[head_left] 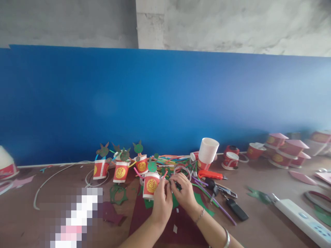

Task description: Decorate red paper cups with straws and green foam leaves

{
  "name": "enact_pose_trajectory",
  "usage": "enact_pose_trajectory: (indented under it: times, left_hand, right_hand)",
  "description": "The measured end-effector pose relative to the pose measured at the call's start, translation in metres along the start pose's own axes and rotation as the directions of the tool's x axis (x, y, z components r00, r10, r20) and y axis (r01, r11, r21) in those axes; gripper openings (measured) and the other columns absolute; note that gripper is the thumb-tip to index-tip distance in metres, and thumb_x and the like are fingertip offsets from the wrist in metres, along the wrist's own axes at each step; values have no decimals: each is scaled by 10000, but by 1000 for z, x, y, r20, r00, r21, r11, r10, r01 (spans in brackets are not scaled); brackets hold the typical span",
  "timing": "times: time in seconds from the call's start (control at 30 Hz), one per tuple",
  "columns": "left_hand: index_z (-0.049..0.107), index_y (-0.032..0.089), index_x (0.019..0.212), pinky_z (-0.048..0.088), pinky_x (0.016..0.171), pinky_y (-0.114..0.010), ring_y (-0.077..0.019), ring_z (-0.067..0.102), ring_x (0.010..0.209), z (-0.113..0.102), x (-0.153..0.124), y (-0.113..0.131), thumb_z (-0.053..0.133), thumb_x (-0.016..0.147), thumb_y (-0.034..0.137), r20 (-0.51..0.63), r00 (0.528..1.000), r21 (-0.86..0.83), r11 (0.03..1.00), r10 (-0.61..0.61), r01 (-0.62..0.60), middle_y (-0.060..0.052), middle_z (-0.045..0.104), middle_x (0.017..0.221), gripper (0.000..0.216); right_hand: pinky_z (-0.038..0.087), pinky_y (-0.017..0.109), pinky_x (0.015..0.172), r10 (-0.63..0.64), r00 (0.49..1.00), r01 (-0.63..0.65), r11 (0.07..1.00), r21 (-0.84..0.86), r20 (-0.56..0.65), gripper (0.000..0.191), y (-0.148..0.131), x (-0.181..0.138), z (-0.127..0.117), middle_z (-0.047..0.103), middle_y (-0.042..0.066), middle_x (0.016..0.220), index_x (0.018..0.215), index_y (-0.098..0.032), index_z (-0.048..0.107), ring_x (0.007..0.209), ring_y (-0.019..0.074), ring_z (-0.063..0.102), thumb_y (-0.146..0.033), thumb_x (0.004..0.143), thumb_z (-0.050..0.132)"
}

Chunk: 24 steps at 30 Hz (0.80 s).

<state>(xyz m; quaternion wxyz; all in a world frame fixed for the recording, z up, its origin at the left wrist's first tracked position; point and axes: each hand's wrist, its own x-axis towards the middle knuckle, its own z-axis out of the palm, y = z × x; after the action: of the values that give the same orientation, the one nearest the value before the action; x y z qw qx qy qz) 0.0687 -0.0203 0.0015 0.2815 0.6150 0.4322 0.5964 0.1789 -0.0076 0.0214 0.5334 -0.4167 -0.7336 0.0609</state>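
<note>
My left hand point(161, 203) is closed beside a red paper cup point(150, 185) with a gold emblem, its fingers touching the cup's right side. My right hand point(183, 192) is curled close to it, pinching a small dark thing point(178, 186) that I cannot make out. A pink straw point(137, 172) and a green paper cutout point(152, 166) stick out of the cup. Both hands work over a dark red sheet point(181, 224) on the brown table point(258, 220).
Three finished red cups point(120, 171) with green cutouts stand at the back left. Coloured straws point(170, 159), a stack of white cups point(207, 150), a red knife point(212, 175), keys point(234, 206), a white power strip point(300, 217) and more cups point(281, 150) lie to the right. A blue wall panel point(165, 100) runs behind.
</note>
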Motion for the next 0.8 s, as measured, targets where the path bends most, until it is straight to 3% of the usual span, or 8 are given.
enact_pose_trajectory:
  times: [0.13, 0.23, 0.37, 0.43, 0.5, 0.6, 0.7, 0.8]
  left_hand:
    - [496, 208, 770, 420, 474, -238, -137, 527, 511, 0, 1, 8, 488, 857, 416, 50, 985, -147, 974, -166, 171, -9, 547, 634, 225]
    - [430, 214, 748, 306, 356, -196, -70, 384, 353, 2, 2, 14, 459, 855, 458, 134, 937, -297, 889, -323, 349, 53, 468, 560, 269]
    - [386, 206, 715, 217, 316, -154, -21, 308, 307, 5, 3, 20, 454, 841, 468, 181, 889, -411, 788, -421, 458, 77, 458, 557, 299]
    - [376, 205, 699, 202, 307, -142, -16, 292, 301, 6, 3, 19, 468, 826, 472, 169, 881, -435, 768, -443, 470, 93, 427, 524, 310]
    - [362, 208, 684, 190, 296, -136, -16, 267, 296, 7, 3, 16, 490, 805, 484, 151, 871, -450, 752, -467, 481, 111, 373, 484, 328]
    - [359, 209, 685, 191, 294, -133, -22, 268, 306, 8, 2, 12, 509, 787, 503, 131, 863, -472, 735, -488, 487, 120, 330, 466, 345]
    - [389, 207, 741, 215, 308, -137, -29, 313, 323, 6, 2, 12, 494, 801, 524, 129, 863, -472, 735, -489, 487, 111, 372, 497, 339]
    - [412, 212, 851, 210, 306, -143, -32, 318, 319, 6, 2, 16, 499, 794, 560, 136, 865, -451, 747, -484, 489, 114, 395, 522, 363]
  right_hand:
    - [448, 279, 635, 152, 984, -153, 988, -6, -98, 136, 11, -2, 2, 604, 33, 728, 756, -195, 550, 688, 168, 556, -191, 860, 463]
    - [431, 277, 613, 227, 967, -229, 973, -1, -119, 197, 20, -2, 2, 566, 20, 679, 727, -196, 529, 651, 163, 531, -200, 879, 405]
    - [423, 288, 624, 99, 995, -99, 995, -14, -28, 219, 19, -2, -1, 534, 16, 653, 634, -206, 473, 659, 168, 512, -159, 842, 424]
    - [442, 304, 668, 35, 998, -35, 999, -2, -48, 87, 14, -2, -3, 562, 33, 756, 758, -202, 520, 730, 181, 532, -134, 793, 479]
    - [456, 335, 743, -25, 999, 26, 999, 25, -49, 163, 8, -2, -4, 581, 60, 876, 906, -201, 547, 833, 201, 549, -116, 776, 501]
    - [457, 351, 794, -64, 998, 65, 994, 87, -11, 144, 2, 0, -5, 592, 70, 905, 882, -209, 587, 883, 209, 555, -122, 801, 504]
    - [461, 300, 698, 97, 995, -93, 975, 203, -11, 91, 1, 1, -2, 587, 46, 793, 767, -195, 583, 757, 181, 553, -195, 832, 518]
    - [417, 245, 557, 346, 935, -350, 867, 356, 78, 171, 1, 1, 2, 534, 3, 658, 722, -183, 559, 594, 136, 489, -310, 837, 552]
